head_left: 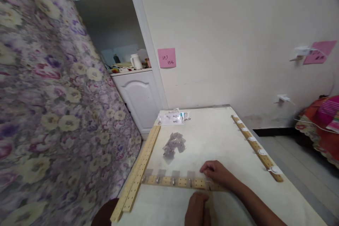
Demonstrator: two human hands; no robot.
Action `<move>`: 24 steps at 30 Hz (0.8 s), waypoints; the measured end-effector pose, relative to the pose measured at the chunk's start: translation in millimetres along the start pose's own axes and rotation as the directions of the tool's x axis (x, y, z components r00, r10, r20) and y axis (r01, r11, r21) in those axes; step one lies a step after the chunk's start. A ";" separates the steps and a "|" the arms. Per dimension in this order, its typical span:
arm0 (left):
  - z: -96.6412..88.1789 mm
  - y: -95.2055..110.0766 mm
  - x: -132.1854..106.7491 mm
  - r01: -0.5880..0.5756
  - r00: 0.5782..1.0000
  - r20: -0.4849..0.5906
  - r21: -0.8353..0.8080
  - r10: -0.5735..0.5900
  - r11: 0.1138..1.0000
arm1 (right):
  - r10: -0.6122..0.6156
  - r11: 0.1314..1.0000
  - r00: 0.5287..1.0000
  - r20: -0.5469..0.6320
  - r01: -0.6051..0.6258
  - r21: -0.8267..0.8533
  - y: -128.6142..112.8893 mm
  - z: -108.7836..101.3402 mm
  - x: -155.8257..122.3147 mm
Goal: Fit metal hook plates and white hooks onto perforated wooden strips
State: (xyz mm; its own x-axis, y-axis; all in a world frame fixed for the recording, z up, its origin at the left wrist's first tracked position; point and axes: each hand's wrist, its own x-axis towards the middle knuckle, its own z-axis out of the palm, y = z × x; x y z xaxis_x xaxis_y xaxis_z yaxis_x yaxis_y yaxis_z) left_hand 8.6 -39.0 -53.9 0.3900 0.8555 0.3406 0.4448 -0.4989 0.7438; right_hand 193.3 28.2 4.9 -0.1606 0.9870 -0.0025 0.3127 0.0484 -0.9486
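A perforated wooden strip (176, 182) lies across the near part of the white table (212, 137), with several clear-backed metal hooks fixed along it. My right hand (215, 173) rests on the strip's right end, fingers curled in a pinch over a small clear hook piece. My left hand (197, 210) is below the strip near the table's front edge, fingers folded; what it holds, if anything, is hidden.
Two long perforated strips (139, 173) lie along the table's left edge. Another strip with white round hooks (255, 146) runs along the right edge. A pile of clear hook packets (173, 144) and a printed package (172, 117) sit further back. A floral curtain (47, 95) hangs left.
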 end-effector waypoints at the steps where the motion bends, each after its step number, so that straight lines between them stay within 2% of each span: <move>1: 1.5 -5.0 -0.6 -0.034 0.999 0.008 0.018 0.034 0.999 | 0.003 1.000 1.000 0.000 -0.003 -0.002 0.7 0.8 0.7; 4: 4.5 -15.6 -1.4 -0.080 0.997 0.026 0.036 0.079 0.996 | 0.003 1.000 1.000 -0.013 -0.003 0.002 2.1 1.2 0.0; 8: 3.8 -16.1 -0.3 -0.063 0.996 0.057 0.014 0.062 0.998 | -0.011 1.000 1.000 -0.025 0.011 0.012 5.2 2.0 -1.6; 13: 2.8 -12.4 2.2 0.008 0.994 0.113 0.015 -0.010 1.000 | -0.005 1.000 1.000 -0.031 0.004 -0.018 14.3 7.7 0.1; 19: 13.6 -20.3 2.4 0.135 0.987 0.083 0.075 -0.141 0.988 | -0.018 0.998 0.999 -0.032 0.016 -0.068 18.4 10.0 0.6; 21: 10.3 -16.7 3.1 0.159 0.980 0.105 0.080 -0.167 0.984 | -0.016 0.997 0.999 -0.033 0.014 -0.071 19.5 9.6 0.5; 24: -1.7 -5.7 4.4 0.122 0.978 0.160 0.054 -0.130 0.991 | -0.019 0.997 0.999 -0.036 0.017 -0.072 21.8 9.1 0.5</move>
State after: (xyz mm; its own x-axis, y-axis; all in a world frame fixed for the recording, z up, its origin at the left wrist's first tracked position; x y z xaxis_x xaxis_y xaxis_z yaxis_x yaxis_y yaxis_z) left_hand 6.5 -32.2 -55.7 0.4533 0.8795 0.1446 0.5320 -0.3972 0.7478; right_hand 191.5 28.4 -18.7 -0.1330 0.9907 0.0269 0.3763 0.0756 -0.9234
